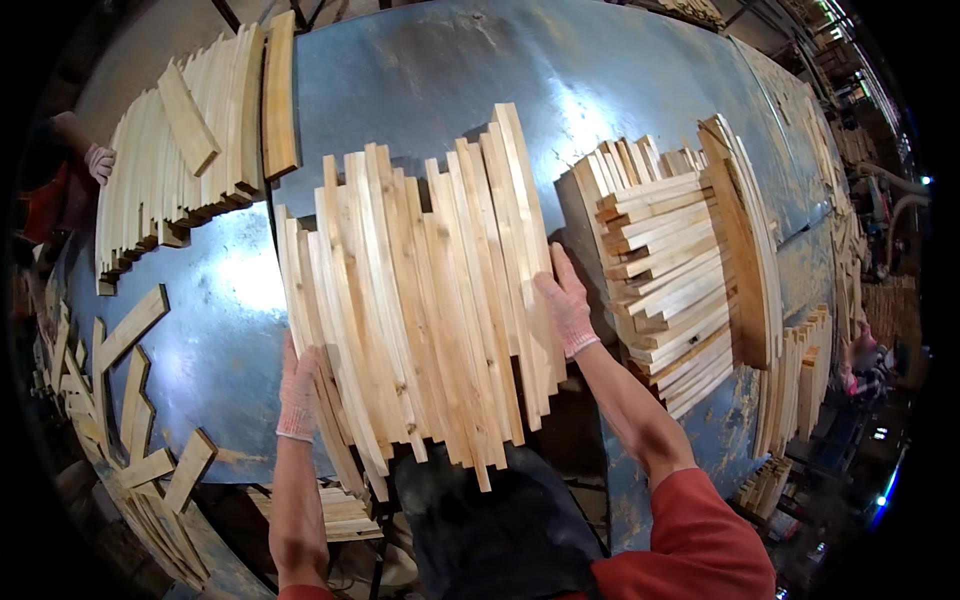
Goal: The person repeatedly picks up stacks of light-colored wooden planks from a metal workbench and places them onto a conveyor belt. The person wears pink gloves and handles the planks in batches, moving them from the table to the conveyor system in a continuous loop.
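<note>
A wide row of pale wooden strips [420,300] of uneven length lies side by side in front of me, their near ends jutting past the table edge. My left hand [298,390], in a light knit glove, presses against the row's left side. On the opposite side, my gloved right hand [566,302] bears on the outermost strip, its fingers stretched along the wood. Between them the two hands clasp the row from both ends. The undersides of the strips and part of my left fingers are hidden.
Right of the row stands a stack of wooden strips [670,270] with a broad board [740,240] along it. Another row of strips [190,130] lies far left, beside a co-worker's gloved hand [100,163]. Loose offcuts [140,400] are scattered left on the blue metal table [420,70].
</note>
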### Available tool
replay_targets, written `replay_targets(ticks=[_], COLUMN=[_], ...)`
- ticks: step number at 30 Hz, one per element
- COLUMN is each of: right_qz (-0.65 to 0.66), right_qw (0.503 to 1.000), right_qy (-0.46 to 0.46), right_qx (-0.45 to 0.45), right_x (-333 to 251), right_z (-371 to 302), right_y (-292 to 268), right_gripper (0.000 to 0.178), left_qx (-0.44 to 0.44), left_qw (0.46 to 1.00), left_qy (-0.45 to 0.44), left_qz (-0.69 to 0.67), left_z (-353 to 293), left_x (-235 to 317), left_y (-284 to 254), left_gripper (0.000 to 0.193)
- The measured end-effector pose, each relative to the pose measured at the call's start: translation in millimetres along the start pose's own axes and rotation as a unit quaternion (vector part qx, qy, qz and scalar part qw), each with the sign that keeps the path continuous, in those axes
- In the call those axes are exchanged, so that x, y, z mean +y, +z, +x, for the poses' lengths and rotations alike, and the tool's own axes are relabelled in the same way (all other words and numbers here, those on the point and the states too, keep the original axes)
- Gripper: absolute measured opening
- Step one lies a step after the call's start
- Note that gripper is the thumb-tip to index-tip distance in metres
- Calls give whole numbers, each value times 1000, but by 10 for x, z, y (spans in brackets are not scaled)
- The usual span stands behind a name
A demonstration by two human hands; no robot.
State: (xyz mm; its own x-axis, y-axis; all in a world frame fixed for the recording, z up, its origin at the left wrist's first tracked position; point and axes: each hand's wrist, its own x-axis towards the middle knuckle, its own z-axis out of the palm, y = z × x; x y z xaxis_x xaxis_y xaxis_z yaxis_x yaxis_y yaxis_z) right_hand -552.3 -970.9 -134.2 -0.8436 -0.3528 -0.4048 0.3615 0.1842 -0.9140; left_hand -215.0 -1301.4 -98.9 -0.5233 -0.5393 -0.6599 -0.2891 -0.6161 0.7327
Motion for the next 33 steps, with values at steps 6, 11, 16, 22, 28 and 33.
replay_targets(ticks=[6, 11, 16, 22, 28, 33], right_qz=[127, 148, 127, 122, 31, -8], right_qw=[988, 971, 961, 945, 946, 931], right_qy=[76, 170, 196, 227, 172, 108], right_qx=[37, -85, -150, -201, -273, -349], right_x=[-111, -173, -237, -252, -280, -390], right_z=[17, 110, 112, -80, -130, -21], right_y=[64, -90, -172, -304, -18, 404], right_gripper=[75, 68, 76, 72, 48, 24], left_qx=[14, 10, 33, 27, 71, 128], left_qw=[999, 999, 999, 996, 989, 971], left_qy=[-2, -46, -29, -17, 31, 100], left_qz=[-29, -6, 3, -87, -126, -178], left_z=[-144, -39, -75, -601, -1335, -2520], left_x=[233, 361, 135, -103, -261, -71], left_y=[159, 141, 99, 31, -260, -441], left_gripper=[87, 94, 79, 77, 80, 73])
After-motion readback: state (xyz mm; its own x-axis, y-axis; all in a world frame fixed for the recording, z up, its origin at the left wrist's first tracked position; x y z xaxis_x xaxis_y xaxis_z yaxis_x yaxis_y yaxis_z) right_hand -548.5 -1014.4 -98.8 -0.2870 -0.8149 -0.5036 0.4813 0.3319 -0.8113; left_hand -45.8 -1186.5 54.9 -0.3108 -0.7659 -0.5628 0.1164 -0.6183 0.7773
